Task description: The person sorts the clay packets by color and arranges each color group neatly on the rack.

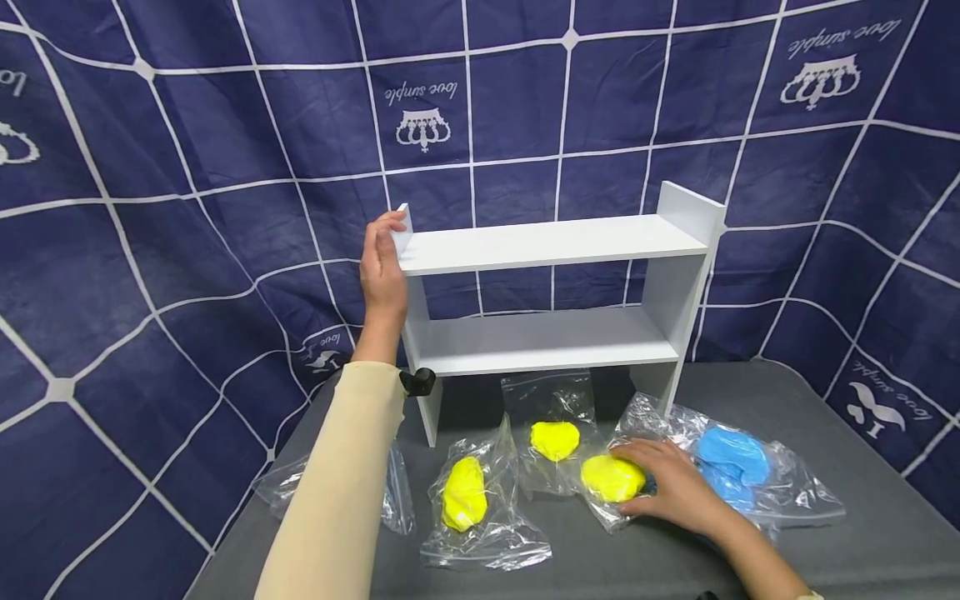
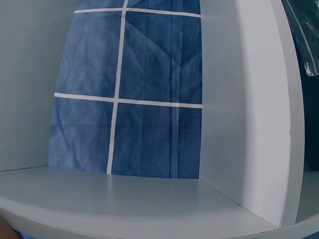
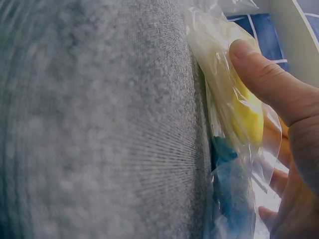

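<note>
My left hand (image 1: pixel 384 271) grips the upper left side panel of a small white two-tier shelf (image 1: pixel 551 243), its fingers over the panel's edge. Low on the right, my right hand (image 1: pixel 675 487) has thumb and fingers around a yellow clay-like lump (image 1: pixel 611 477) in a clear plastic bag. In the right wrist view the thumb presses the bag (image 3: pixel 214 37) from one side, with the other fingers partly hidden behind it. The left wrist view looks into the shelf's white boards (image 2: pixel 264 109).
Two more bagged yellow lumps (image 1: pixel 464 493) (image 1: pixel 555 440) lie before the shelf. Blue lumps (image 1: pixel 733 457) in clear bags lie right of my right hand. Another clear bag (image 1: pixel 397 496) is partly behind my left sleeve. A blue checked cloth (image 1: pixel 517 100) hangs behind the grey table (image 1: pixel 585 567).
</note>
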The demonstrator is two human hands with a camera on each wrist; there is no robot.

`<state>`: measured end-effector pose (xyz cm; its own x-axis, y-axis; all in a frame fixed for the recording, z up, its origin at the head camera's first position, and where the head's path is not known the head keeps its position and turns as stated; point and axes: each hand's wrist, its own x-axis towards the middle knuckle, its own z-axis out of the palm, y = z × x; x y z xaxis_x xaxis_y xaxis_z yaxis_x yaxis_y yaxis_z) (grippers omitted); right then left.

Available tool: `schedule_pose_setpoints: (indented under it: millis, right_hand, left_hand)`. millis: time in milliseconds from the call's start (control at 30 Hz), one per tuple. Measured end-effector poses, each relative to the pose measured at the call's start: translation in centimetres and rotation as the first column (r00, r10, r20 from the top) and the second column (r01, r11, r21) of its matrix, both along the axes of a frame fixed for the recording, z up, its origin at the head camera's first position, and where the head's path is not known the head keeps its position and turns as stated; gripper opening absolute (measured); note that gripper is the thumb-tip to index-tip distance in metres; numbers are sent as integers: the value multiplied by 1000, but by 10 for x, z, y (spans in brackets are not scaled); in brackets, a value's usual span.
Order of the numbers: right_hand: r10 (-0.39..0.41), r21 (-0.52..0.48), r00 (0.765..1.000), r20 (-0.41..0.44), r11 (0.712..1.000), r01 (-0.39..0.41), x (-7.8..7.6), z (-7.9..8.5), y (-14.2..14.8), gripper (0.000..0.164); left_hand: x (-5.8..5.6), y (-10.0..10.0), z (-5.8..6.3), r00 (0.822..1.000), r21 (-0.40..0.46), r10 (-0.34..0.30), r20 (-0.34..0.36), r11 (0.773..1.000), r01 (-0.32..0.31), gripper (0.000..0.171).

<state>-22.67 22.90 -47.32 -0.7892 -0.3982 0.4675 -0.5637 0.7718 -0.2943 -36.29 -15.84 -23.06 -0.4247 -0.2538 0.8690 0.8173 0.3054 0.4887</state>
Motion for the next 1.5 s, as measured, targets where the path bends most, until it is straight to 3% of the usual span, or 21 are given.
schedule_pose_setpoints:
  millis: [200, 300, 500, 700, 900, 1500]
  right_hand:
    - [-20, 29, 1000, 15, 999, 19, -2, -1, -4, 75]
    - [-25, 27, 1000, 9, 999, 25, -1, -1, -5, 69]
    - [-26, 27, 999, -32, 999, 27, 1, -2, -8, 57]
    - [-15, 23, 995, -96, 1000, 17, 5, -1, -8, 54]
    - [1, -6, 996, -93, 1000, -1, 11, 3, -9, 57]
    - [44, -89, 993, -110, 995, -54, 25, 54, -6, 59]
  left_hand:
    - [23, 6, 10, 1000, -3, 0, 6, 1000, 0, 29]
    - [26, 8, 11, 1000, -14, -1, 11, 1000, 1, 30]
    - [26, 10, 10, 1000, -12, -4, 4, 1000, 4, 30]
    - [23, 11, 9, 1000, -3, -9, -11, 1000, 9, 29]
    - [23, 11, 9, 1000, 2, -13, -25, 1000, 13, 29]
    - [23, 11, 8, 1000, -6, 1, -27, 1000, -1, 28]
